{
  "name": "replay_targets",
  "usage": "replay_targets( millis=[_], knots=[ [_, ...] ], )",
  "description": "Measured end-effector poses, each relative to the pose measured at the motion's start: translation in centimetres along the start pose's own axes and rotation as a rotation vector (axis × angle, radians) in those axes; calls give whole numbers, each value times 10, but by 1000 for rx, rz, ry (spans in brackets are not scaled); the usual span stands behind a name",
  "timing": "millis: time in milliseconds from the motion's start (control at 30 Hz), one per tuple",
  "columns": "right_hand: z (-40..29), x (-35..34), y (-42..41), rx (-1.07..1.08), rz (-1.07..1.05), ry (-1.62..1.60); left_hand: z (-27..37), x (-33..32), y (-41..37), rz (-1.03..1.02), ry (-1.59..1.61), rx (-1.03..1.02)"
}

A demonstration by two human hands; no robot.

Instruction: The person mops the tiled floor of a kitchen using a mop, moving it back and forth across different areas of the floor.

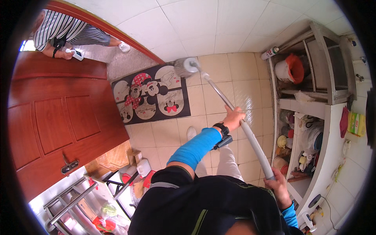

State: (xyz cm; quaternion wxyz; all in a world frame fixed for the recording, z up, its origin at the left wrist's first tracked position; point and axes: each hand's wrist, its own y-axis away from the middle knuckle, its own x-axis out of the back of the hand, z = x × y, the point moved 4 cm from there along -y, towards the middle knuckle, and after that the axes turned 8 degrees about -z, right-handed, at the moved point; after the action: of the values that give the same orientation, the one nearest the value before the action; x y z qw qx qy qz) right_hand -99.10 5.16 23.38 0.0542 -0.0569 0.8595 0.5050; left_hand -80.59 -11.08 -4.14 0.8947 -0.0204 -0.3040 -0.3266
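Observation:
A spin mop with a metal handle [255, 142] slants across in front of me. My left hand [233, 119], below a black wrist strap and blue sleeve, grips the handle around its middle. At the upper end of the handle, close to my body, my right hand [277, 185] is wrapped around the grey grip. The grey mop head [182, 70] with its pale round disc [191, 65] rests by the wall, at the far right corner of a cartoon-mouse doormat [141, 107]. The mop strings look slightly blurred and cover that corner of the mat.
Beige floor tiles [218, 97] look wet in places. A red wooden door [58, 117] stands at left; a person in stripes [70, 32] holds a white device beyond it. Cluttered shelves [307, 100] with a bucket [289, 70] line the right. A metal rack [73, 210] is lower left.

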Motion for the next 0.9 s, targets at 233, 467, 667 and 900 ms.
replay_targets(
  millis=[233,467,667,900],
  knots=[
    [-7,32,76,36,112,383,94,-17,-16,72,155,-210],
    [-19,14,110,30,45,512,127,23,47,252,143,-149],
    [-19,-15,64,-10,-199,510,83,81,124,310,8,107],
    [-20,-106,-55,-194,-585,350,-35,146,236,393,-25,369]
  ],
)
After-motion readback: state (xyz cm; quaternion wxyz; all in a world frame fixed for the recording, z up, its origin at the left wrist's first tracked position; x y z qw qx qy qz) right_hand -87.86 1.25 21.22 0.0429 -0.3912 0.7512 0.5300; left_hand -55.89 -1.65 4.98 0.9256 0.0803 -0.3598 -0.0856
